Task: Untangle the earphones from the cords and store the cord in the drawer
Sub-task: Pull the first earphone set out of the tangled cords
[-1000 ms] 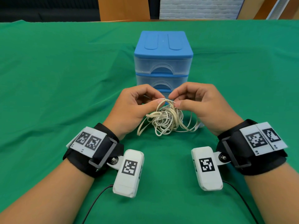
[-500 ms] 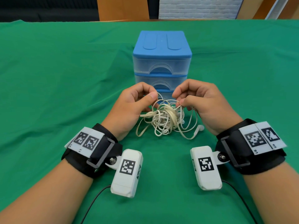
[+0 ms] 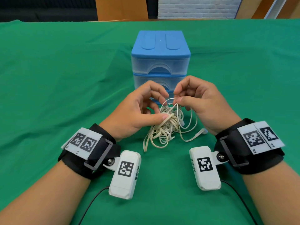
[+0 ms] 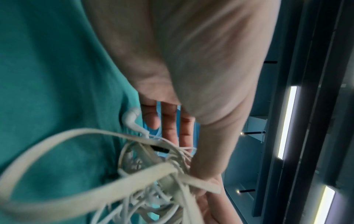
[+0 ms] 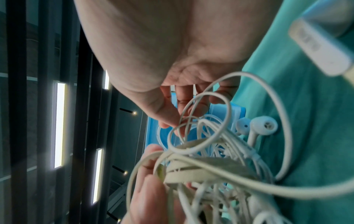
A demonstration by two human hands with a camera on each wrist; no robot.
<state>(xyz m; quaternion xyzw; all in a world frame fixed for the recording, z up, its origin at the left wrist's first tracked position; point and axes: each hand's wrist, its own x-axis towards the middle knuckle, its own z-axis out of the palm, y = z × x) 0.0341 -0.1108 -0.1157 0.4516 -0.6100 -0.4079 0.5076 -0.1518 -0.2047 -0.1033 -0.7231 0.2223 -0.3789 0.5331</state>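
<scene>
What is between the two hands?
The tangle of flat cord and white earphone wire hangs between the left hand and the right hand, each holding part of it. The head view shows this.

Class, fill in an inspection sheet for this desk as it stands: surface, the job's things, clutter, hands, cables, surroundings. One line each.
Surface: green cloth, wrinkled.
Job's things: thin white earphones tangled with flat beige cord; blue drawer unit behind, drawers closed.
Clutter: nothing seen.
Hands: left hand pinches the cord; right hand pinches an earphone loop.
Cables: black leads run from the wrist cameras.
Surroundings: white brick wall, wooden panels.
</scene>
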